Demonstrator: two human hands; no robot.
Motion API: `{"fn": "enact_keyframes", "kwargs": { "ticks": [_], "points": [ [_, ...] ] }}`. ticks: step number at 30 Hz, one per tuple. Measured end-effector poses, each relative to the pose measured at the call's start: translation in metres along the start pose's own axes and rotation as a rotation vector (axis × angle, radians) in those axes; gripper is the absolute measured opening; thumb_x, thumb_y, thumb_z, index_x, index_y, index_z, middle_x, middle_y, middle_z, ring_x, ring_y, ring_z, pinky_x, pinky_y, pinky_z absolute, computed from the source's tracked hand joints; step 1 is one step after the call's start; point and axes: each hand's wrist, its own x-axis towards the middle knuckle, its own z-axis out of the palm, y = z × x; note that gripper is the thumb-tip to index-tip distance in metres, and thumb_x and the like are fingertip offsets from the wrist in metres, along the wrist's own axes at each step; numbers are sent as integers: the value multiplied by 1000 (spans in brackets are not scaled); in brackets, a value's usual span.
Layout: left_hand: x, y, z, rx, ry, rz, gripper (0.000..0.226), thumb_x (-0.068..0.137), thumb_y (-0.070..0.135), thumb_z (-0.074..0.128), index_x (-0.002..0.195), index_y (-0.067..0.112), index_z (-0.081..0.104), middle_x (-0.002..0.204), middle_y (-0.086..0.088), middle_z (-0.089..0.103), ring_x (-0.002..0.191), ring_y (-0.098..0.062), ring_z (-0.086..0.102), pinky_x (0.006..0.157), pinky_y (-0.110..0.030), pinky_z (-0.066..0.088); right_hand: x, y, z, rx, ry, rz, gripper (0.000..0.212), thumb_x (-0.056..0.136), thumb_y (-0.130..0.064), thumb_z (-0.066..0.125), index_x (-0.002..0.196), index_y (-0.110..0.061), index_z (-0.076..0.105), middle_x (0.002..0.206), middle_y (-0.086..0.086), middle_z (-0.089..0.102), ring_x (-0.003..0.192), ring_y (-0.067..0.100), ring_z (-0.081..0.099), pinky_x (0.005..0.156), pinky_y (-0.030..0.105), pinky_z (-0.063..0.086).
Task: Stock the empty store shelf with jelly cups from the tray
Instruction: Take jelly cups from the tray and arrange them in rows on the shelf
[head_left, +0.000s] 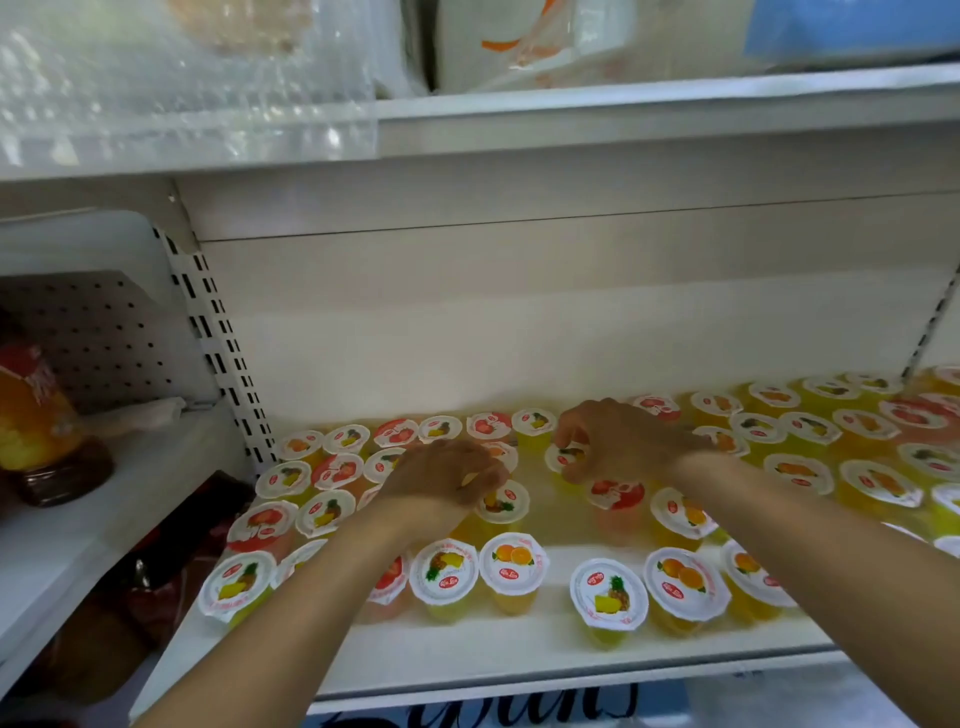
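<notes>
Several jelly cups with white foil lids showing pineapple, orange or strawberry stand in rows on the white shelf (467, 654). My left hand (441, 480) reaches in at the middle left, its fingers curled over a pineapple-lid cup (503, 503). My right hand (618, 436) is farther back, with thumb and fingers pinching the rim of another pineapple-lid cup (566, 457). A pineapple cup (609, 595) and an orange cup (514, 562) stand in the front row. The tray is out of view.
A white shelf (649, 111) above carries clear plastic bags and packages. To the left, past a slotted upright (218, 343), a neighbouring shelf holds an orange-and-red packet (31, 410). A bare strip of shelf runs along the front edge.
</notes>
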Motion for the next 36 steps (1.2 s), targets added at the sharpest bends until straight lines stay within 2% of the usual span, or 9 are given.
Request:
{"fn": "enact_keyframes", "kwargs": {
  "ticks": [3,6,11,14,17,20,24,29,36],
  "points": [
    [1,-1,0,11,-9,-1,46,99,54,29,139,37,47,150,16,38,141,-12,27,116,-36,14,7,-14,8,48,40,-50,20,80,-36,67,94,-28,55,82,-17,47,77,11,51,66,24,37],
    [1,0,0,23,-8,-6,46,100,53,30,139,37,47,150,15,38,141,-13,27,115,-36,14,10,-19,13,48,89,-66,16,82,-36,67,88,-26,55,83,-12,51,77,12,51,62,22,33],
    [-1,1,2,12,-8,-8,46,99,54,30,139,38,46,150,16,37,141,-11,27,115,-37,14,9,-20,16,76,97,-32,24,85,-38,67,99,-19,64,97,-5,61,82,13,55,60,16,32],
    [-4,-1,3,-28,7,-2,45,99,55,31,139,41,45,151,18,35,142,-9,25,117,-36,14,-1,-17,8,94,78,0,35,87,-47,63,113,-24,64,117,-7,61,98,14,58,76,24,42],
    [-11,-1,2,-128,65,13,40,99,52,35,136,44,48,149,23,35,141,-5,25,117,-32,14,-17,-10,-12,148,-37,16,36,80,-56,66,112,-38,63,123,-16,55,111,10,55,90,29,45],
    [-18,4,3,-119,92,72,35,99,47,41,132,42,52,146,23,39,138,-4,27,113,-27,13,-34,-5,-28,125,-220,72,47,69,-57,75,113,-49,60,118,-21,47,112,6,50,93,26,43],
    [-21,11,5,-142,161,62,31,94,44,54,124,39,60,139,19,46,134,-8,31,108,-26,20,-44,-5,-30,-98,-314,157,69,62,-54,78,123,-57,48,126,-13,42,112,13,51,91,29,50],
    [-21,13,7,-66,172,27,24,86,51,60,107,41,68,127,17,55,127,-11,37,104,-32,27,-49,-15,-18,-126,-195,152,60,73,-45,74,126,-42,47,120,-10,55,100,13,55,79,25,50],
    [-22,18,7,-26,183,33,25,86,50,62,108,39,68,129,15,54,128,-11,37,101,-29,22,-47,-38,6,-122,-19,29,38,74,-54,67,103,-33,55,101,-7,59,89,16,54,66,26,39]
  ]
}}
